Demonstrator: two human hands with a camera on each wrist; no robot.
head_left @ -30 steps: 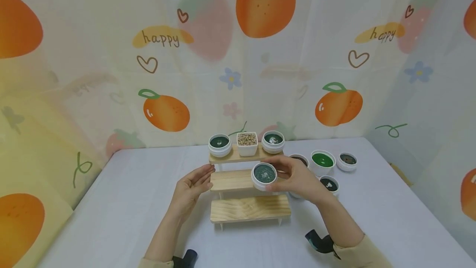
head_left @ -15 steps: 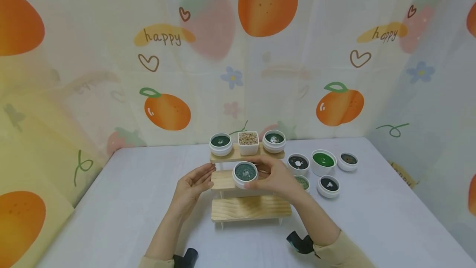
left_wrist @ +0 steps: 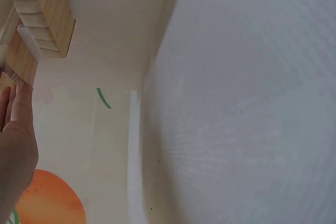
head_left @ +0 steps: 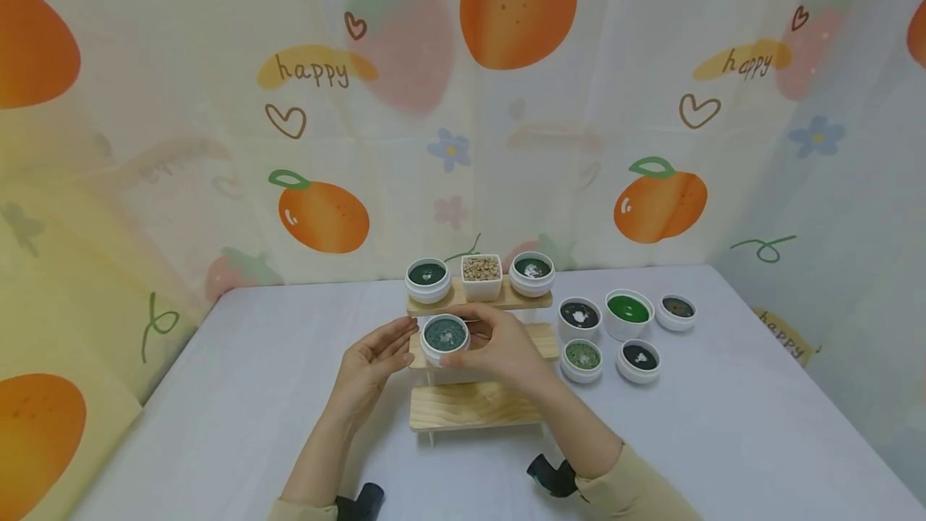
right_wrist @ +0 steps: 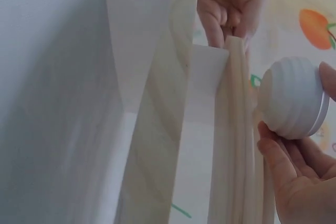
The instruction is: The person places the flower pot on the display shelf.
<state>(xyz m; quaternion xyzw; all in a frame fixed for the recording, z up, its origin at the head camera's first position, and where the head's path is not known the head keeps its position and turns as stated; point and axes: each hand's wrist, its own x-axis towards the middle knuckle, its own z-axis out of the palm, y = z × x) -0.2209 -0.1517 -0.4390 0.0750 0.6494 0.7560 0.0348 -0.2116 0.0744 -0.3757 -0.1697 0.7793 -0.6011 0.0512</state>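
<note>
My right hand (head_left: 499, 348) holds a small white ribbed bowl (head_left: 444, 334) with a dark green speckled top. Its thumb is on the near side and its fingers curl round the far side. In the right wrist view the bowl (right_wrist: 294, 98) is tilted beside the shelf edge. My left hand (head_left: 372, 360) has its fingers extended, with fingertips at the left end of the wooden stand's middle shelf (head_left: 538, 340). In the left wrist view those fingers (left_wrist: 22, 106) touch the wood. The held bowl hides part of this shelf in the head view.
The top shelf bears a dark-green-filled bowl (head_left: 428, 281), a square cup of grains (head_left: 481, 278) and another round bowl (head_left: 531, 275). Below is the bare bottom shelf (head_left: 477, 407). Several white bowls, including a bright green one (head_left: 628, 313), stand on the table at right.
My right hand has carried the bowl leftward along the middle shelf, toward my left hand. The bowls on the right have come into fuller view. My left hand has stayed in place.
</note>
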